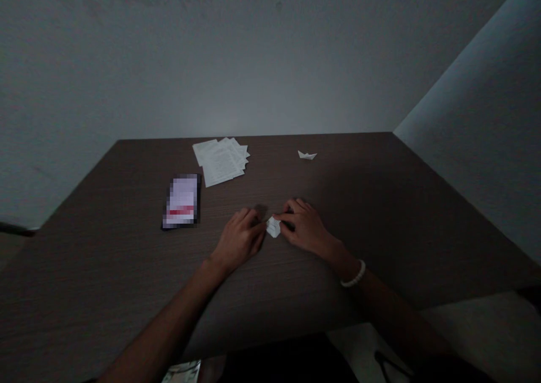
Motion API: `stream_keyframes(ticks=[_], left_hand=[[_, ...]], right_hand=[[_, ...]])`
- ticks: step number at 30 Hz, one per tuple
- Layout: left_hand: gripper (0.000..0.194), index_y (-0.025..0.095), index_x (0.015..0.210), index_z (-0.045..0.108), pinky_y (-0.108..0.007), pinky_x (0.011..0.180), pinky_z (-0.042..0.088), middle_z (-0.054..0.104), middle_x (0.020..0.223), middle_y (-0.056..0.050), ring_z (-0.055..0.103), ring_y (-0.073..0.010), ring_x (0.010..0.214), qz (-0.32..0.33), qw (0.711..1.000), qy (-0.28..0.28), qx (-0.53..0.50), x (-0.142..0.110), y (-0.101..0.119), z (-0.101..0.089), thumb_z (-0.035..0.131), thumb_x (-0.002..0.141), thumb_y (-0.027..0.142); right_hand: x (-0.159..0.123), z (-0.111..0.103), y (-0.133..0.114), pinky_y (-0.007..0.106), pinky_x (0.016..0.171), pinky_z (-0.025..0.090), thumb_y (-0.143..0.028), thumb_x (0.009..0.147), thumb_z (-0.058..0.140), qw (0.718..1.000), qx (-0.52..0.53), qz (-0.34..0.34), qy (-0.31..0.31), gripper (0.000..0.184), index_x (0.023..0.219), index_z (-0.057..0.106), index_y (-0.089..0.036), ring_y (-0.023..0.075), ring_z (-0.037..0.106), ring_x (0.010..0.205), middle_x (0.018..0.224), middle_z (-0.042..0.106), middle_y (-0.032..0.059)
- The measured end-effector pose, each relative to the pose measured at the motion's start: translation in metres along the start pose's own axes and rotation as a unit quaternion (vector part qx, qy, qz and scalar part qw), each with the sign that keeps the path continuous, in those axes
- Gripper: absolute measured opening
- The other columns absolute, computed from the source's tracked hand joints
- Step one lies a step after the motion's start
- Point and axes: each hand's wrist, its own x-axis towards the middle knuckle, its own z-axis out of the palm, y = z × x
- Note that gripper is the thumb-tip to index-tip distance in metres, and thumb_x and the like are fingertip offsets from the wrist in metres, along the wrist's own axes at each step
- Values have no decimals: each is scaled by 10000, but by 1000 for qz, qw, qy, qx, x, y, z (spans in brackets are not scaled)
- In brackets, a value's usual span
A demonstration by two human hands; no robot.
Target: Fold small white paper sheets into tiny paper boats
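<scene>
1. A small folded white paper is kept on the dark wood-grain tabletop, between both hands and directly before the person.
2. The right hand is narrowed, with its fingertips pressed onto the paper's right side.
3. The left hand is curled close on the other side; whether the paper is gripped by it cannot be told.
4. At this small size, the paper is best pinched low against the tabletop, so that its creases are kept sharp.
5. Farther off are placed a paper boat, a stack of printed sheets and a pixelated rectangular item.
</scene>
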Motion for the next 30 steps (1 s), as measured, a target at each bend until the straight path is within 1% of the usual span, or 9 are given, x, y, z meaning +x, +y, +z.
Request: stream_keyframes(ticks=[8,12,14,16,18,20,22,25,30], left_hand=[[244,162,813,708,-368,754,448,595,917,-95,498,-221,871,10,1000,23,-17,-2,2,-3,504,924,235],[260,165,798,720,-367,758,458,606,895,-94,508,-216,866,10,999,34,-26,-3,2,-2,505,925,241],[249,161,842,724,-372,771,465,614,909,-99,516,-216,871,8,999,32,-31,-4,2,0,506,928,246],[232,156,967,715,-382,795,472,623,952,-106,525,-222,894,12,999,25,-37,-4,1,2,511,933,260],[254,160,1088,682,-396,832,475,629,1016,-113,533,-231,941,26,999,16,-44,-3,1,3,516,938,281],[265,166,1113,668,-404,863,473,632,1058,-115,540,-237,981,46,998,7,-52,-1,2,5,521,942,305],[269,162,1089,671,-403,867,475,635,1060,-112,546,-241,988,57,997,2,-54,1,3,6,533,939,338],[278,153,1039,675,-394,834,478,637,1012,-104,551,-242,950,55,997,-5,-46,4,5,8,539,935,372],[251,158,934,687,-368,785,465,629,933,-95,548,-221,893,52,998,0,-32,6,8,10,507,955,332]], right_hand=[[0,1,1,362,805,375,-244,867,612,1000,2,2,-1,278,1127,700,-292,216,472,946,982,558,57],[-1,3,3,364,813,380,-268,867,616,1000,5,3,5,273,1126,697,-297,216,479,943,995,557,55],[-1,4,3,369,822,382,-277,863,624,1000,9,3,2,267,1118,700,-298,217,483,945,998,559,54],[-1,4,3,378,839,383,-282,861,631,1000,15,4,4,266,1117,701,-298,218,485,947,995,559,56],[-1,4,4,385,856,384,-288,863,634,1000,23,4,8,270,1125,698,-296,217,487,941,992,559,57],[-1,4,5,384,863,389,-302,869,634,999,34,4,12,266,1127,698,-298,212,488,934,992,559,55],[-1,5,7,373,860,398,-314,875,630,999,45,-1,9,255,1119,701,-300,206,491,937,993,560,50],[0,5,11,360,857,408,-296,885,617,998,57,-11,0,234,1100,710,-294,199,495,946,998,567,48],[1,1,12,358,874,412,-243,872,623,997,72,-25,-2,228,1075,721,-281,191,505,935,991,584,46]])
